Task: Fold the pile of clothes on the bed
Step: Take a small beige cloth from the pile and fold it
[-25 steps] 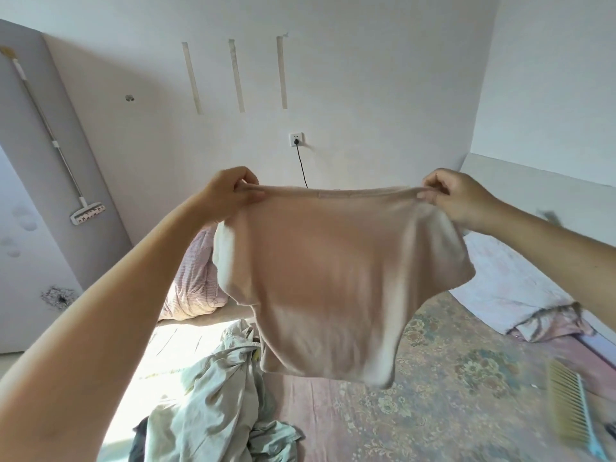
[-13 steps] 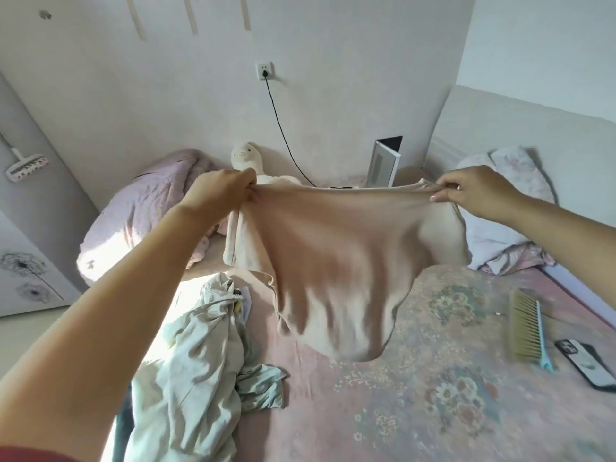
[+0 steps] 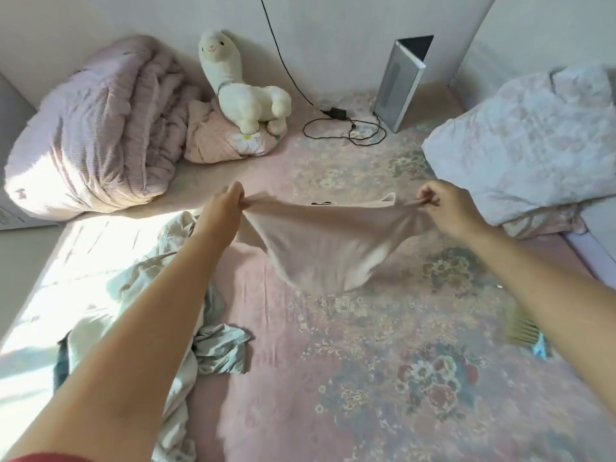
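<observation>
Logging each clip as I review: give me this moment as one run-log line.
step: spreading beige top above bed | left hand: pinches one corner | right hand: pinches other corner | unfolded pile: waiting at left

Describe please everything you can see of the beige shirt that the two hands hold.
The beige shirt looks like soft, thin knit cloth in plain pale beige. It hangs stretched between the left hand and the right hand, each pinching a top corner. The neckline shows at the upper edge. Its middle sags in folds above the floral bed sheet; whether it touches is unclear.
</observation>
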Demonstrator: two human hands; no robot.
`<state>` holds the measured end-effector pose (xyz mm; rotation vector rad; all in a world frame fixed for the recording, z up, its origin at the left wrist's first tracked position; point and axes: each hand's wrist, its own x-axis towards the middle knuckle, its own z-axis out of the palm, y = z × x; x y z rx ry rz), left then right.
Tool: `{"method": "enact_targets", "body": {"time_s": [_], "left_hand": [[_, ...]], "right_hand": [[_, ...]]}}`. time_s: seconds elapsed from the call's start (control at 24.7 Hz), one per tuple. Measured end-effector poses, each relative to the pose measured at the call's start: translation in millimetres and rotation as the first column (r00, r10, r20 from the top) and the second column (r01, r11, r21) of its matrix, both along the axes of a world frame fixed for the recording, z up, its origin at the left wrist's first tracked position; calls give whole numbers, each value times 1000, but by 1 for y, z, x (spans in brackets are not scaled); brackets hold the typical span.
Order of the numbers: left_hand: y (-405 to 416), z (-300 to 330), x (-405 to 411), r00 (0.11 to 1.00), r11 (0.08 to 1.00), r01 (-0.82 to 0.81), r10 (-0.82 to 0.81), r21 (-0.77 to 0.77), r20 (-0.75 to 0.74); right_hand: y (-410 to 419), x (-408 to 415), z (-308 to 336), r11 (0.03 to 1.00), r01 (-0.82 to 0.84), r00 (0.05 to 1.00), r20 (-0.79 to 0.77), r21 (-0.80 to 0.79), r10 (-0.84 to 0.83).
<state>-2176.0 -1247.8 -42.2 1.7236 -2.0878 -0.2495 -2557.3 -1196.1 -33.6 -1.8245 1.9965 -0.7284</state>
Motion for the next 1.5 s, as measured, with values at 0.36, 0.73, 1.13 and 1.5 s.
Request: {"method": "enact_targets", "body": {"time_s": [0.36,0.73,1.13,1.5], "left_hand": [[60,-126,-1,929,973,213,-229,87,290],[238,-300,-14,835,743,275,-499,610,231],[199,-349,-13,972,457,-46,-183,888,144],[95,-425,-35,944,815,-280,139,507,299]], "right_hand": [[37,-17,-117,978,-179,945,-258,109,202],[176,-15,-306,610,-195,886,-130,768,446],[147,-12,-343,517,-158,919,-67,841,389],[33,24,-420,878,-10,942,-289,478,169]]}}
